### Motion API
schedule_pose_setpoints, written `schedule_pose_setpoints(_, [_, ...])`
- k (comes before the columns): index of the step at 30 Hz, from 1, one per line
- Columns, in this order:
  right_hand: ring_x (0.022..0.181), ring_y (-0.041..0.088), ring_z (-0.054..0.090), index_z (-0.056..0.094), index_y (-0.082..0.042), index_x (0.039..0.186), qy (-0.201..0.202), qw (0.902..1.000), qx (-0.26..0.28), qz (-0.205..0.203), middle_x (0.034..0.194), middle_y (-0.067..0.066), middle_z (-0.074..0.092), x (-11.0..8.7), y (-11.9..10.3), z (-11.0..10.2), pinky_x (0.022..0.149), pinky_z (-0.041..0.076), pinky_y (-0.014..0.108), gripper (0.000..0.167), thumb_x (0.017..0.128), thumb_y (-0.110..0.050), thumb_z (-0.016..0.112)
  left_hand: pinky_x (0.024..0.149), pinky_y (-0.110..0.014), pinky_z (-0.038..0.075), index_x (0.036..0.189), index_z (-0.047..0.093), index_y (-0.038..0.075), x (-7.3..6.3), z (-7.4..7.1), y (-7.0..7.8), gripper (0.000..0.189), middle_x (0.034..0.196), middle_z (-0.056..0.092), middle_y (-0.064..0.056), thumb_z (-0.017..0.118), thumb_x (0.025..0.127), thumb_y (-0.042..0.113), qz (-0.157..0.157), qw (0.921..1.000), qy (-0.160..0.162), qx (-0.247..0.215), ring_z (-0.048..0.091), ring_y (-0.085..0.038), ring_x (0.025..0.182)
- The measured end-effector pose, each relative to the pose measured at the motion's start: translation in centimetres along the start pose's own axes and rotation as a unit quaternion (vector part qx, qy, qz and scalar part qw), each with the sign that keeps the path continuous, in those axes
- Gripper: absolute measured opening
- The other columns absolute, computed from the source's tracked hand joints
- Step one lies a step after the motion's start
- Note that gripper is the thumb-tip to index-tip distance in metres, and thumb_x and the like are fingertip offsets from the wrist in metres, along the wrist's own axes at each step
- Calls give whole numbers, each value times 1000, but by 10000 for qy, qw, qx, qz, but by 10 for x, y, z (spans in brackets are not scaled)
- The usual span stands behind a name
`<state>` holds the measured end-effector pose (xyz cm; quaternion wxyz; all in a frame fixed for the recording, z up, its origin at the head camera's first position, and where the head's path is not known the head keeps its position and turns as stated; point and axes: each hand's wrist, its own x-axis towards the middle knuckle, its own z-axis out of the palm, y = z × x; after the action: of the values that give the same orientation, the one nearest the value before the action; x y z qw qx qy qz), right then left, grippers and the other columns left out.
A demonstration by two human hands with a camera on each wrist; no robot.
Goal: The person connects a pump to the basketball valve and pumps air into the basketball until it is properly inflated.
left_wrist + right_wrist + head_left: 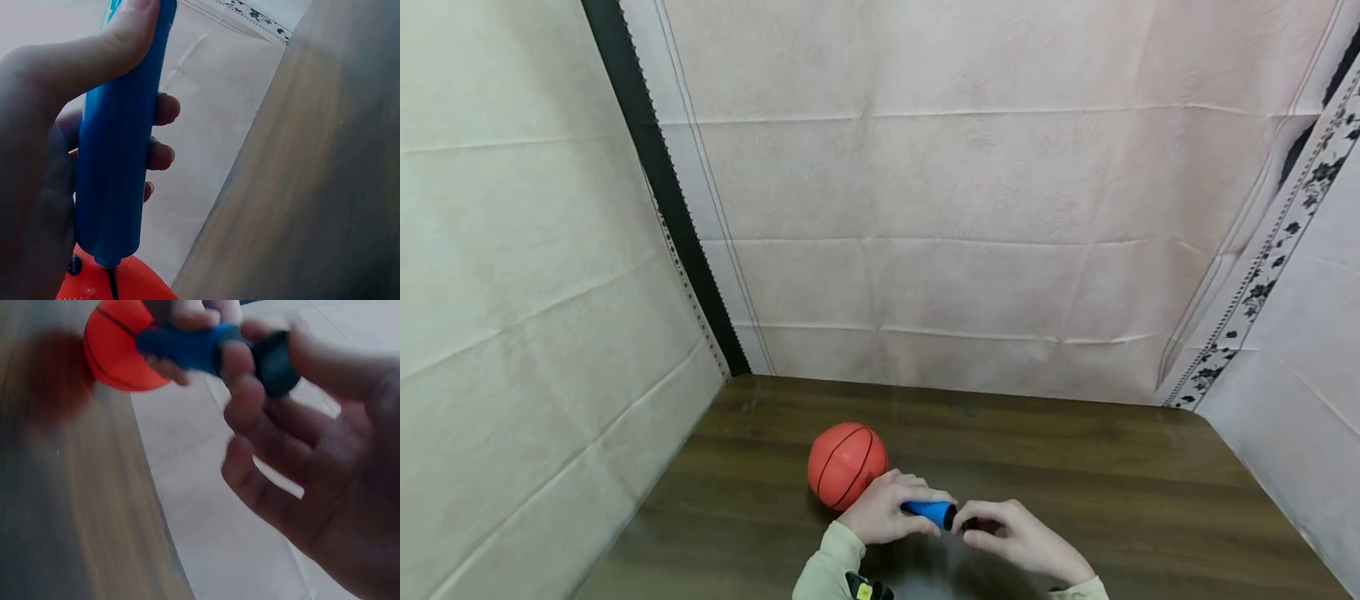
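Note:
A red basketball (847, 465) with black lines rests on the wooden table, just beyond my left hand (880, 510). That hand grips the blue barrel of a small ball pump (931, 512), thumb along one side and fingers round the other. From the barrel's end a thin dark needle (113, 282) points at the ball in the left wrist view; whether its tip is inside the ball I cannot tell. My right hand (1018, 537) pinches the pump's black handle (277, 364) at the opposite end, slightly blurred in the right wrist view.
A brown wood-grain table (760, 533) lies under both hands. Pale creased cloth (970, 250) hangs behind it, with more cloth at the left and right sides. A black strip (662, 183) runs down the left corner, and a floral border (1262, 283) the right one.

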<state>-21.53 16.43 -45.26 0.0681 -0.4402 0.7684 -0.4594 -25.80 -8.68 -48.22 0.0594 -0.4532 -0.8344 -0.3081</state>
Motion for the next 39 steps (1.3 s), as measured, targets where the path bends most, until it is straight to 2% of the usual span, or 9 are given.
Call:
schedule_pose_setpoints(3, [82,-3,57,63,-16,110,-219,9994,-147,-221,92,12,67,-2,0,-1,68,52,22,15,97,-10,56,88,-21,41,124,64,33,0,-1,2,41,98,69,10,72,85,39,141,9999,33,60,58,1,92])
schedule_pose_setpoints(6, [84,-3,58,63,-19,110,-394,9990,-72,-217,94,11,68,-3,-2,-3,68,52,22,17,97,-10,56,89,-23,42,123,65,31,0,-4,3,41,98,70,9,73,84,38,190,9998,6,92,59,0,93])
schedule_pose_setpoints(14, [89,5,64,64,-17,113,-477,9965,-101,-673,101,3,70,-15,-8,-20,74,53,24,27,95,1,55,90,-27,42,125,64,33,-5,-12,1,43,100,69,11,73,84,40,-140,9996,111,204,58,0,95])
schedule_pose_setpoints(18, [92,6,65,63,-16,116,-265,9960,-167,-836,105,1,70,-25,-9,-30,77,52,24,35,93,8,54,88,-25,42,126,63,35,-7,-17,-1,43,102,69,11,73,84,39,-155,9990,339,241,58,-1,95])
schedule_pose_setpoints(24, [76,11,61,61,-5,118,705,9883,150,-1347,85,6,63,-33,-12,-36,65,50,25,43,83,21,54,86,-25,44,126,63,32,-10,-23,-3,45,102,70,11,75,83,33,-131,9955,935,67,58,-3,92])
schedule_pose_setpoints(26, [74,12,60,60,-3,118,978,9866,317,-1266,83,7,62,-33,-14,-36,62,50,26,43,84,22,53,85,-26,45,126,63,30,-10,-23,-2,45,103,70,10,75,83,35,-199,9936,1115,0,58,-4,93])
schedule_pose_setpoints(32, [69,12,58,60,-6,113,1507,9848,633,-581,79,7,58,-25,-16,-31,61,49,28,35,90,18,47,83,-28,48,126,62,35,-9,-19,-1,43,103,70,10,71,85,42,-408,9895,1370,232,58,-7,94])
schedule_pose_setpoints(36, [67,18,56,58,-4,112,1393,9826,1047,-649,77,13,54,-16,-14,-24,61,49,31,31,93,17,44,83,-27,47,126,62,34,-7,-15,0,42,102,70,9,70,86,43,-382,9896,1354,315,58,-7,92])
schedule_pose_setpoints(39, [66,23,55,57,-2,111,1226,9813,1358,-593,75,18,53,-8,-10,-16,60,50,32,27,95,14,42,84,-27,47,127,62,32,-4,-11,1,42,103,70,7,68,87,42,-330,9919,1211,172,60,-7,93])
